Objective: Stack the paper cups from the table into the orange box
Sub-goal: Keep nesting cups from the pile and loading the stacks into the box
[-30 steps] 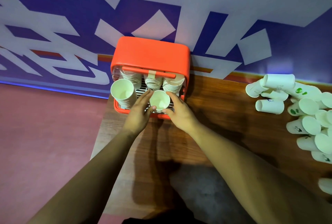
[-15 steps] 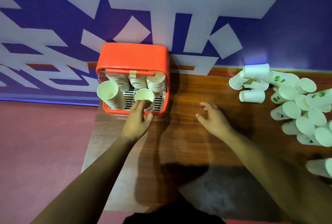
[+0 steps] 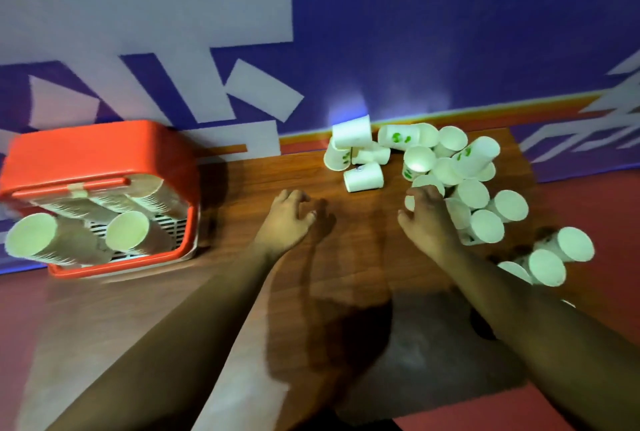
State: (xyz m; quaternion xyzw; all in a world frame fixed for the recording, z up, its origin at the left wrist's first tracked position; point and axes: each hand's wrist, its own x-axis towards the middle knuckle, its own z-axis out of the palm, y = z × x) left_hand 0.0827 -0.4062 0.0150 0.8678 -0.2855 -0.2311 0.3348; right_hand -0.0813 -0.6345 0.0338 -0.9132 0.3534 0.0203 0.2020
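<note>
A single white paper cup (image 3: 431, 182) should be lifted from the pile's edge. The grip of the right hand (image 3: 427, 219) cannot be told; the left hand (image 3: 287, 219) is loosely curled, empty.

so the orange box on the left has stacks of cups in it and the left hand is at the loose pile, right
Wrong hand: the head view shows the right hand at the loose pile; the left hand is over bare table. The orange box does hold stacks of cups.
</note>
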